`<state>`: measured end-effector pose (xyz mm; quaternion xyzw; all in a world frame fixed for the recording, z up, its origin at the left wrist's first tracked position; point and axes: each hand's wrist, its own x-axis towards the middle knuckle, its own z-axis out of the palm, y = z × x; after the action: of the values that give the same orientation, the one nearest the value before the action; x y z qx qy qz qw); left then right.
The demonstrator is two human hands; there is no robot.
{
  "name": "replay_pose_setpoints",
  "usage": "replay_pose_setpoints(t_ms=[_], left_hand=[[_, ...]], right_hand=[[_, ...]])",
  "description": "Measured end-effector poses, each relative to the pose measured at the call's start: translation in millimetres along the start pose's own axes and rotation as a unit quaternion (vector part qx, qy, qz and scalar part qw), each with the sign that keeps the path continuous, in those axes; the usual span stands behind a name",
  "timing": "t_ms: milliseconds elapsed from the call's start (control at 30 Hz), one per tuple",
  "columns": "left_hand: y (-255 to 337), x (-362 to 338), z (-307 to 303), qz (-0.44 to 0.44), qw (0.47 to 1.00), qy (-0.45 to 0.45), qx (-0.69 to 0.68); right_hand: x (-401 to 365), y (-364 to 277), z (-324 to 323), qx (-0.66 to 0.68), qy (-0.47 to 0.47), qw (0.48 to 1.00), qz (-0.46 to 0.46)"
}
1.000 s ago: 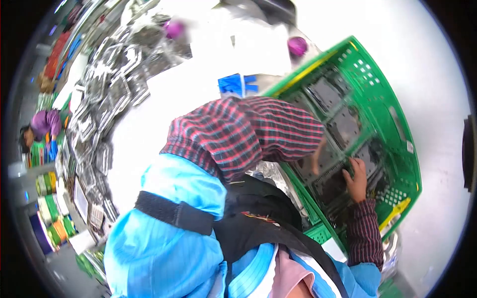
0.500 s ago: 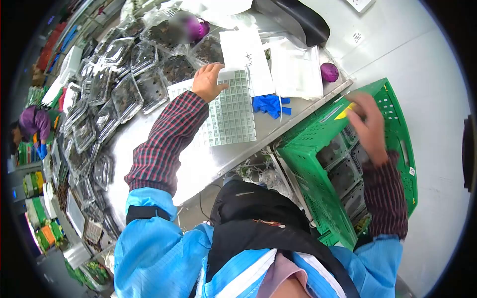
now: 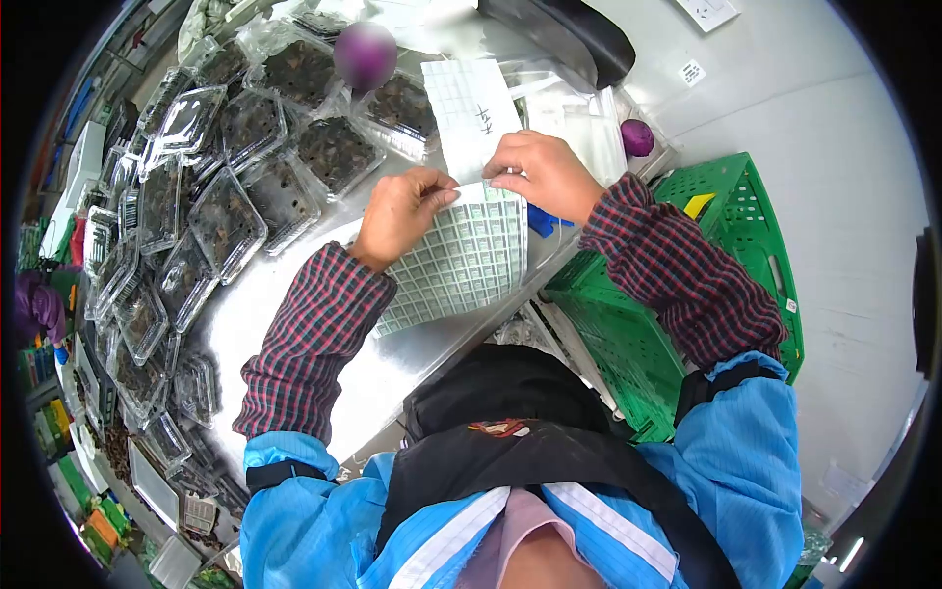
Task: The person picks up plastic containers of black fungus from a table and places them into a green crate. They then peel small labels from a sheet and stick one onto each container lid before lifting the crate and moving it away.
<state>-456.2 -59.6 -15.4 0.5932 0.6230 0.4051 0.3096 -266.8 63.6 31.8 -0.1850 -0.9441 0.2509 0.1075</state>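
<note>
The left hand (image 3: 404, 213) and right hand (image 3: 538, 175) pinch a thin, flexible label sheet (image 3: 453, 257) (gridded, gently bowed).

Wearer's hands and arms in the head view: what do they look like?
Left hand and right hand are bare, no gloves. Both forearms wear dark oversleeves in red-and-black check. Above them: bright blue sleeves, each with a black band near the oversleeve's upper end. No cables visible on either arm.

We see a pale wall (image 3: 839, 147) at right, a socket (image 3: 708, 12) at its top; a shiny metal surface (image 3: 294, 324) stands beside it; colourful goods (image 3: 98, 525) crowd the far left.
</note>
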Motion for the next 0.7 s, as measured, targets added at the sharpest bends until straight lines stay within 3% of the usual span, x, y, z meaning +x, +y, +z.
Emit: replay_pose_setpoints(t_ms=[167,300,400,467,533,600,667,700], left_hand=[[8,2,-14,-0.017,0.999,-0.022,-0.04],[11,-1,-17,-0.027,0.998,-0.052,-0.02],[-7,-2,-17,-0.065,0.989,-0.066,-0.117],[-21,-4,-23,-0.086,0.992,-0.053,-0.079],[-35,-10,-26,-0.111,0.992,-0.035,-0.041],[-47,-20,-29,-0.117,0.982,-0.048,-0.143],[-47,-28,-28,-0.132,0.977,-0.046,-0.158],[-50,-33,-24,-0.113,0.979,-0.014,-0.168]], right_hand=[[-4,-8,4,0.047,0.057,0.997,-0.011],[-6,-10,3,0.041,0.041,0.998,-0.007],[-9,-16,6,-0.018,0.061,0.996,-0.059],[-7,-24,5,0.033,0.063,0.993,-0.093],[-4,-30,8,0.257,0.15,0.95,0.088],[1,-24,24,0.218,0.148,0.963,0.056],[3,-38,52,0.412,0.108,0.868,0.254],[3,-28,74,0.468,0.076,0.846,0.243]])
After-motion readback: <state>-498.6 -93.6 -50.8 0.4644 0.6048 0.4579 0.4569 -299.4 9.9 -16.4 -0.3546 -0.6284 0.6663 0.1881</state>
